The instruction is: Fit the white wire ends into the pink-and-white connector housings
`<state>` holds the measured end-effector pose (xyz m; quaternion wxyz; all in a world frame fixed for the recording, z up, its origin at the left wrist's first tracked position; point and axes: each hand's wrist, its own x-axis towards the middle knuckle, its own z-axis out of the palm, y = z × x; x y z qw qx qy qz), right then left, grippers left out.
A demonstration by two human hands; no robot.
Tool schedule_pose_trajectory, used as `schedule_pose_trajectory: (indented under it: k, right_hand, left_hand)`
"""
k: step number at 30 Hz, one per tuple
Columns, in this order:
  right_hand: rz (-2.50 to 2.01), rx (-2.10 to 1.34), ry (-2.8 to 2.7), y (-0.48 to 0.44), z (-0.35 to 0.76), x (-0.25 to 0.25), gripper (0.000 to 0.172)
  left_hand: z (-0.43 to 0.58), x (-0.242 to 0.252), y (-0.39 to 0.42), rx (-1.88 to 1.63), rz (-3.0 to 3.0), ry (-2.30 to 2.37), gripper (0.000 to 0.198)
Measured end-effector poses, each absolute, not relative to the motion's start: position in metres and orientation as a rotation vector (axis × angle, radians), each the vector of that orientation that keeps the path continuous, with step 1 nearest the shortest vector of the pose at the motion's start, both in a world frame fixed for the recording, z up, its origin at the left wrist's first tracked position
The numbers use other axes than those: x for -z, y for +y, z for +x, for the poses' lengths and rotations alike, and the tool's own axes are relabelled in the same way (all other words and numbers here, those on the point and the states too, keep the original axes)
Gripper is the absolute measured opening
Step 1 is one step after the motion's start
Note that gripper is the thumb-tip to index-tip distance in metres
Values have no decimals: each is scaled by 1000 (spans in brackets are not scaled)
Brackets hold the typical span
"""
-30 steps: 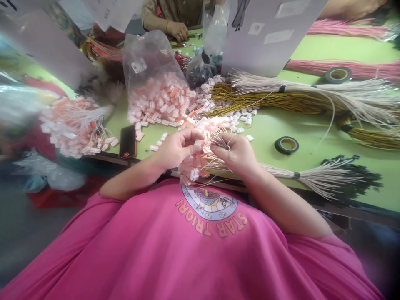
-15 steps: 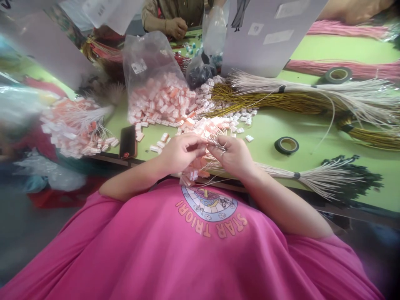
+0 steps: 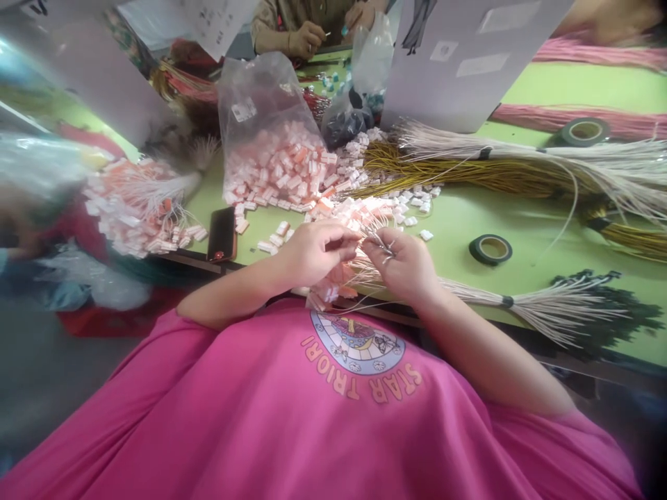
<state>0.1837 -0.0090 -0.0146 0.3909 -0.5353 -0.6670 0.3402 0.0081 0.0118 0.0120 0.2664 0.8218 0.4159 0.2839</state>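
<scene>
My right hand (image 3: 404,262) is closed round the ends of several thin white wires (image 3: 383,244), which fan out between its thumb and fingers. Facing it, my left hand (image 3: 317,253) has its thumb and fingertips pinched together close to the wire ends; whatever lies between them is too small to make out. White and orange connector housings (image 3: 328,292) with wires hang at the table edge below my hands. Behind them a heap of loose white connectors (image 3: 362,208) lies on the green table. A white wire bundle (image 3: 472,292), tied with black tape, runs out to the right under my right forearm.
A clear bag of connectors (image 3: 274,149) stands behind my hands. A phone (image 3: 222,235) and a wired connector bundle (image 3: 140,208) lie left. Right are a black tape roll (image 3: 490,249), yellow wires (image 3: 458,173) and white wires (image 3: 521,147). Across the table, a co-worker's hands (image 3: 307,39) work.
The whole view has shifted, so things sit slightly further right. My hands stay close together, and the wire ends in my right hand are more spread. The co-worker's second hand now shows.
</scene>
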Motion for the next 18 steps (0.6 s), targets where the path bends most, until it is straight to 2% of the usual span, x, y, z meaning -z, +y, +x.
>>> schedule_pose_trajectory:
  k: [3, 8, 13, 18]
  right_hand:
    - [-1339, -881, -1729, -8, 187, 13, 26]
    - [-1299, -955, -1749, -7, 189, 13, 17]
    - [-1363, -832, -1753, -8, 186, 13, 25]
    - [-1348, -895, -1749, -7, 189, 15, 22]
  left_hand:
    - [6, -15, 11, -738, 2193, 1127, 16]
    - [4, -14, 9, -756, 2182, 1112, 16]
    - [7, -9, 11, -749, 2321, 1040, 9]
    - [6, -14, 10, -710, 2277, 1033, 12]
